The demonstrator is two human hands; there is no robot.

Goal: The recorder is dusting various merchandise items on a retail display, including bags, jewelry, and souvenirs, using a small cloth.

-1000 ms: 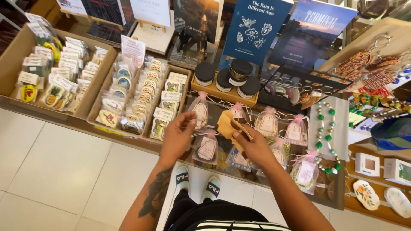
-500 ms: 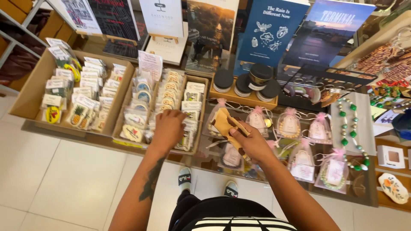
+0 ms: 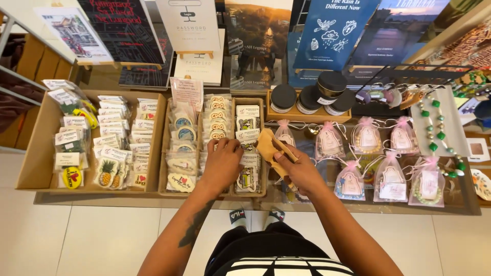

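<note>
A tan cloth [image 3: 268, 148] is pinched in the grip of the right hand [image 3: 302, 171], fingers closed around its lower edge, and is held just above the counter [image 3: 358, 207], between the cardboard tray [image 3: 162, 148] and the pink pouches [image 3: 367, 138]. The left hand [image 3: 221, 164] is laid knuckles up on the packets [image 3: 248, 135] in the tray's right column; its fingers are curled down among them, and whether one is actually grasped cannot be told. Both forearms are stretched forward from the bottom edge, the left one marked with a dark tattoo. Three columns of packets are counted in this tray. Seven pink pouches are seen on the counter to the right, in two rows. Four dark-lidded jars [image 3: 312, 97] are set in a small wooden tray behind them. A larger cardboard box [image 3: 38, 153] of packets is placed at the left.
</note>
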